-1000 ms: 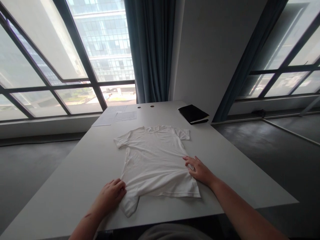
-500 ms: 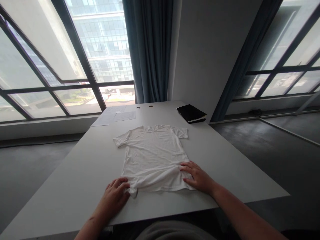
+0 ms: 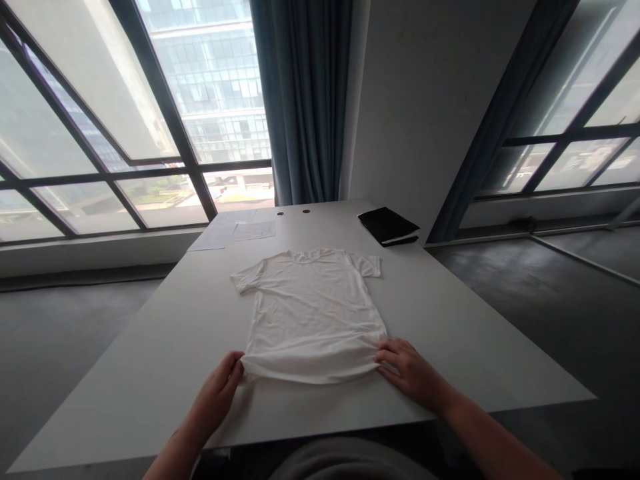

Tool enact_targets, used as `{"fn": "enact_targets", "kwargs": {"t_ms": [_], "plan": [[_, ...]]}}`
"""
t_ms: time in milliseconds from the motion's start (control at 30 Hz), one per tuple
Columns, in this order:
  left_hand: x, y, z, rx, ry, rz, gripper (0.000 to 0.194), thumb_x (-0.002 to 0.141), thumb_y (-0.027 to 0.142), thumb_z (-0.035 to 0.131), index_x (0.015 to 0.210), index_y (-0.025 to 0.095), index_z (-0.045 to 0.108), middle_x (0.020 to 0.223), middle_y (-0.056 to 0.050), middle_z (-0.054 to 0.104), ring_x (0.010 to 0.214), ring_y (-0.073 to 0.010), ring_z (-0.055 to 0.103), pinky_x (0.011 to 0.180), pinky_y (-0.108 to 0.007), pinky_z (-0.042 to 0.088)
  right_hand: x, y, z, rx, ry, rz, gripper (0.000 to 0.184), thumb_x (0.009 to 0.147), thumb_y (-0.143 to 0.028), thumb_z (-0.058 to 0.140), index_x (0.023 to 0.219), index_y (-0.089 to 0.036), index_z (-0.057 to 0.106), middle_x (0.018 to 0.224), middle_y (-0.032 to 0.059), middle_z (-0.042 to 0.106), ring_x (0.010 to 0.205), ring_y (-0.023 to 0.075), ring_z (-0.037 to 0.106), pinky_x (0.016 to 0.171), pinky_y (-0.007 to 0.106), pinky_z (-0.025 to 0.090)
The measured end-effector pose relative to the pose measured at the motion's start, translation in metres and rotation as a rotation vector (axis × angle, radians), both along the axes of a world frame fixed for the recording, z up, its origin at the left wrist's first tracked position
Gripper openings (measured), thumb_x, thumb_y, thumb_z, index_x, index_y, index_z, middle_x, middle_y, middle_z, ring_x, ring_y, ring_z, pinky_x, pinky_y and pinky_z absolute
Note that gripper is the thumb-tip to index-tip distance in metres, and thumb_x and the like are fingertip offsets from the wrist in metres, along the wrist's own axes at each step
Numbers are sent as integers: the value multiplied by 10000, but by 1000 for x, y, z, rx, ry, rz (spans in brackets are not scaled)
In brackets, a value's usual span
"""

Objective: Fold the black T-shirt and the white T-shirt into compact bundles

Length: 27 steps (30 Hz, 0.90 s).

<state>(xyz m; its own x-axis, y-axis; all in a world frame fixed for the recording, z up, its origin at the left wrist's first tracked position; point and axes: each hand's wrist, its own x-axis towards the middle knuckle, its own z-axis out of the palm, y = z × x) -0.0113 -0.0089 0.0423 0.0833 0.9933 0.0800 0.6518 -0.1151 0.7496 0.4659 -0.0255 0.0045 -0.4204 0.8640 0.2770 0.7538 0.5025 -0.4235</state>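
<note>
A white short-sleeved T-shirt [image 3: 313, 307] lies spread on the white table [image 3: 175, 333], its collar toward the far end and its hem toward me. At the near left corner of the hem, my left hand [image 3: 226, 381] pinches the fabric between thumb and fingers, lifting it slightly. On the opposite side, my right hand [image 3: 404, 365] is closed on the right corner of the hem. Between both hands the hem is drawn in a shallow curve, with folds just above it. Small wrinkles run across the shirt's body.
Toward the far right of the table rests a black folder [image 3: 389, 227] with papers showing at its edge. Sheets of paper [image 3: 253, 230] lie at the far left. Beyond the table are windows, a blue curtain [image 3: 307, 107] and a pillar [image 3: 425, 100].
My left hand has gone from lying over the bunched hem corner to pinching it, and the hem is straighter. My right hand has moved slightly toward me and closed on the fabric.
</note>
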Motion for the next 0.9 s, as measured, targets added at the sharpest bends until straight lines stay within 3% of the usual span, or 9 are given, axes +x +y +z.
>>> {"fn": "enact_targets", "kwargs": {"t_ms": [200, 367, 467, 567, 733, 900], "plan": [[23, 10, 5, -47, 35, -29, 314, 884, 473, 367, 848, 244, 580, 664, 21, 570, 681, -200, 587, 668, -291, 478, 21, 9, -4, 107, 95, -149, 184, 999, -255, 527, 1035, -273, 706, 1006, 91, 739, 955, 285, 694, 891, 459, 563], [34, 16, 28, 49, 223, -47, 338, 835, 580, 528, 824, 243, 530, 703, 14, 609, 671, -197, 567, 665, -293, 426, 29, 9, 30, 300, 219, -244, 157, 1008, -325, 525, 970, -250, 657, 1065, 108, 728, 1025, 279, 701, 922, 435, 575], [28, 18, 43, 86, 278, -35, 225, 822, 473, 532, 820, 249, 520, 709, 14, 624, 665, -192, 564, 660, -287, 413, 32, 6, 53, 291, 232, -264, 171, 1018, -365, 542, 947, -247, 643, 1015, 81, 741, 947, 246, 728, 823, 357, 596], [18, 17, 55, 101, 249, -30, 123, 798, 371, 496, 819, 253, 521, 737, 17, 651, 659, -180, 574, 648, -276, 419, 37, 5, 65, 279, 217, -324, 181, 1017, -411, 577, 1018, -254, 667, 934, 48, 764, 832, 226, 749, 723, 307, 593], [3, 12, 69, 159, 248, 78, 118, 745, 327, 491, 801, 252, 563, 785, 10, 678, 683, -171, 601, 628, -257, 428, 47, 6, 69, 379, 143, -354, 207, 1020, -432, 580, 1059, -257, 681, 963, 46, 783, 850, 234, 765, 778, 323, 594], [-14, 7, 83, 120, 282, 107, 210, 770, 414, 539, 880, 254, 619, 780, 25, 682, 584, -149, 564, 621, -262, 439, 61, 7, 86, 399, 50, -299, 228, 1033, -423, 544, 1011, -257, 699, 927, 57, 770, 841, 244, 749, 783, 351, 579]]}}
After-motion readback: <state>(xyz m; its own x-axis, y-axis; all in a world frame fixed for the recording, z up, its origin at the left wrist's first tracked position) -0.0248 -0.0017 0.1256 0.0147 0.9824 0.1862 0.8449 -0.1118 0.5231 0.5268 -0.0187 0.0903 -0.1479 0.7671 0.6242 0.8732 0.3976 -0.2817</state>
